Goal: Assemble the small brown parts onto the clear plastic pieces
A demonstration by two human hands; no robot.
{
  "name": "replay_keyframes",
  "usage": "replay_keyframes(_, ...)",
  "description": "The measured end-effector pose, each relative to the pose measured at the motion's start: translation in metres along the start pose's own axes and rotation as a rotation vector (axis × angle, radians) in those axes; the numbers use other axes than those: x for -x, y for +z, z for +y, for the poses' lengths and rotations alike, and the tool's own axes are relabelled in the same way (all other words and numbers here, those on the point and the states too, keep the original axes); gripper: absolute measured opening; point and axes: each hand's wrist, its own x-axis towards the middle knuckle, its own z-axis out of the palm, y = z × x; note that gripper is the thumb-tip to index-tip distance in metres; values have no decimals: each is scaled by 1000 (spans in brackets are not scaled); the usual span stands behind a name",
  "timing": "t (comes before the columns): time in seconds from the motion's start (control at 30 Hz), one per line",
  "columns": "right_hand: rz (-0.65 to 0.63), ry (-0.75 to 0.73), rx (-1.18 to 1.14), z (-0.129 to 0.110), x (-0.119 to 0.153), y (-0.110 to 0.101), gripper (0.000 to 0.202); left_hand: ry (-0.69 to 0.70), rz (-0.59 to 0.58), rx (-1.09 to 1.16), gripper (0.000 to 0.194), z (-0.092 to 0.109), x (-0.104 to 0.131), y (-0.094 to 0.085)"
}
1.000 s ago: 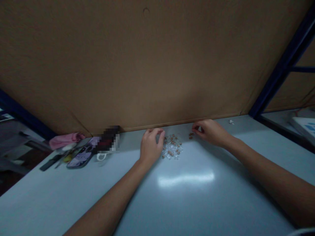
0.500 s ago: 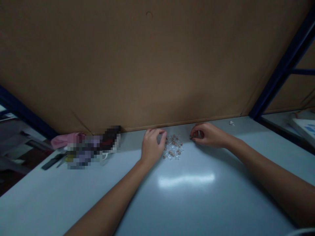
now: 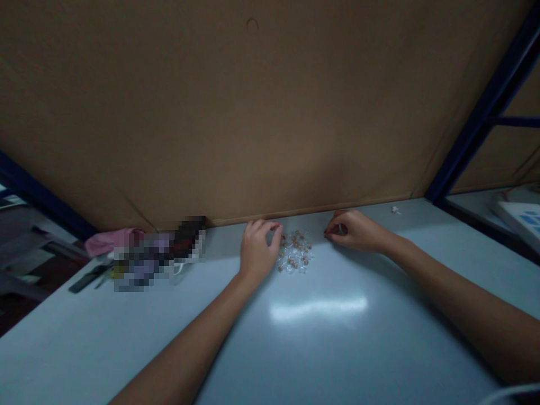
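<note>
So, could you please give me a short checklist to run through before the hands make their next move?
1. Left hand beside the pile of small clear-and-brown pieces: ok, at its left edge.
2. Pile gathered together: ok, one loose cluster.
3. Right hand apart from the pile: ok, bare tabletop shows between.
4. Secure grip in the right fingertips: cannot tell, too small and dark.
5. Pink cloth away from the pile: ok, far to the left.

Brown board partition [image 3: 270, 112] stands behind a smooth grey-blue tabletop [image 3: 358, 360]. I note a dark blue right-hand post [image 3: 472, 129] with crossbar, a matching left-hand post [image 3: 42, 191]. Lighting dim; one elongated glare [image 3: 318, 309] crosses the tabletop.
</note>
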Motion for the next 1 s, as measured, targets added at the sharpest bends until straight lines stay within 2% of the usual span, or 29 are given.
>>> replay_keyframes(0.13, 2, 7, 9, -4, 1, -1, 24, -24, -9, -8, 14, -4, 0, 1)
replay_keyframes(0.37, 112, -11, 98, -9, 2, -1, 20, -57, -22, 29, 9, -14, 2, 3)
replay_keyframes(0.6, 125, -29, 125, -10, 2, 3, 18, -127, -95, 17, 7, -15, 1, 3)
replay_keyframes(1.0, 126, -40, 140, -10, 2, 6, 17, -92, -160, -8, 5, -20, -1, 4)
